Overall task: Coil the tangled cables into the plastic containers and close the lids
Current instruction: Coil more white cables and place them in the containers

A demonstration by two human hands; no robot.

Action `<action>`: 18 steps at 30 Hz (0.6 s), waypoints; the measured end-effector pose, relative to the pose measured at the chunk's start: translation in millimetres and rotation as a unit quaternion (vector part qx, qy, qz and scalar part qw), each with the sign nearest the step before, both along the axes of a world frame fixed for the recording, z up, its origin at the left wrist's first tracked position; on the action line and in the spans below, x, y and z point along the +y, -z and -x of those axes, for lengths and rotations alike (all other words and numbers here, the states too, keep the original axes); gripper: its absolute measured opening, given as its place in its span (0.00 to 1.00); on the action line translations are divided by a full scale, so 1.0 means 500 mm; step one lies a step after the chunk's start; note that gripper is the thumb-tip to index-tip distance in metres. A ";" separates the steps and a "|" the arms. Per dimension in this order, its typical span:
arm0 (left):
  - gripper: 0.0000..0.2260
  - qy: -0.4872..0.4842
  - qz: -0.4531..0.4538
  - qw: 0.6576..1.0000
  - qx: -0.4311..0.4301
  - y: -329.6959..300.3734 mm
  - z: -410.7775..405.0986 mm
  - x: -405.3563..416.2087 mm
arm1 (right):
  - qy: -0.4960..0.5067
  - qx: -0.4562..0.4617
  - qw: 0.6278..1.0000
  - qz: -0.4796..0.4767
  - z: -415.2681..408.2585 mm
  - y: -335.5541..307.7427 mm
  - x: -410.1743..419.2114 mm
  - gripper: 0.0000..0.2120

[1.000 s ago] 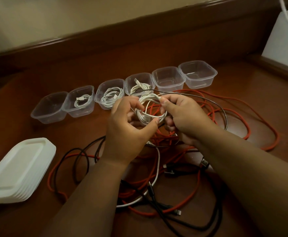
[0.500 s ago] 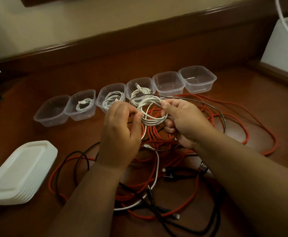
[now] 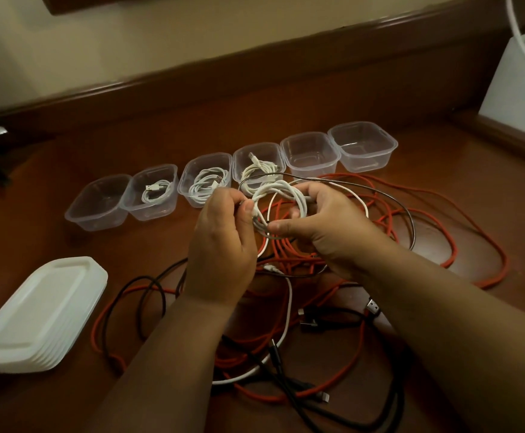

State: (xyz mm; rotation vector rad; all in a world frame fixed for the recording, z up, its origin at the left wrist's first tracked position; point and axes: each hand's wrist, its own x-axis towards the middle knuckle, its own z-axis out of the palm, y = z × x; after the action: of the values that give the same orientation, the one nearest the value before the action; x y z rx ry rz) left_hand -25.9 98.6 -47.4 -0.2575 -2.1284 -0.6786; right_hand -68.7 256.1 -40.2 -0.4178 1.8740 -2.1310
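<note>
Both the left hand (image 3: 223, 242) and right hand (image 3: 323, 226) pinch the white cable (image 3: 281, 198) coil between them, just short of the containers (image 3: 309, 153); its trailing tail, snagging the red cable (image 3: 461, 214) underneath, could spring the loops open.

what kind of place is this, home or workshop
Probably a home or hotel room rather than a workshop: a polished wooden desk with a raised back edge against a plain cream wall, dim warm light, and household charging cables with small food-type plastic containers.
</note>
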 end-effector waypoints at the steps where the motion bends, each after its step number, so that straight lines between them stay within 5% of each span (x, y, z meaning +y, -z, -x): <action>1: 0.07 0.003 -0.002 1.000 -0.003 0.002 0.002 0.001 | 0.006 0.009 1.000 -0.019 0.000 0.001 0.000 0.22; 6: 0.06 0.087 -0.120 0.987 -0.062 0.000 -0.002 0.007 | -0.004 -0.014 1.000 0.006 0.001 0.003 0.001 0.13; 9: 0.02 0.140 -0.271 0.943 -0.130 -0.012 -0.011 0.013 | -0.022 -0.077 0.992 0.101 0.002 -0.001 -0.004 0.04; 12: 0.03 0.146 -0.350 0.909 -0.176 -0.021 -0.017 0.022 | -0.025 -0.109 0.980 0.164 0.002 -0.007 -0.001 0.08; 16: 0.06 0.172 -0.500 0.819 -0.223 -0.036 -0.025 0.033 | 0.004 -0.079 0.993 0.091 -0.011 -0.011 -0.005 0.09; 18: 0.08 0.163 -0.520 0.806 -0.232 -0.044 -0.025 0.022 | 0.018 -0.044 0.998 0.040 -0.018 -0.020 -0.012 0.09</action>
State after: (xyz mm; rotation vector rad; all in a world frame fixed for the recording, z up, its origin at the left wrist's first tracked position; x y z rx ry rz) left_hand -13.3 109.8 -25.6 0.1879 -1.8005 -2.1653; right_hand -59.5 250.2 -30.2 -0.3030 1.7670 -2.2158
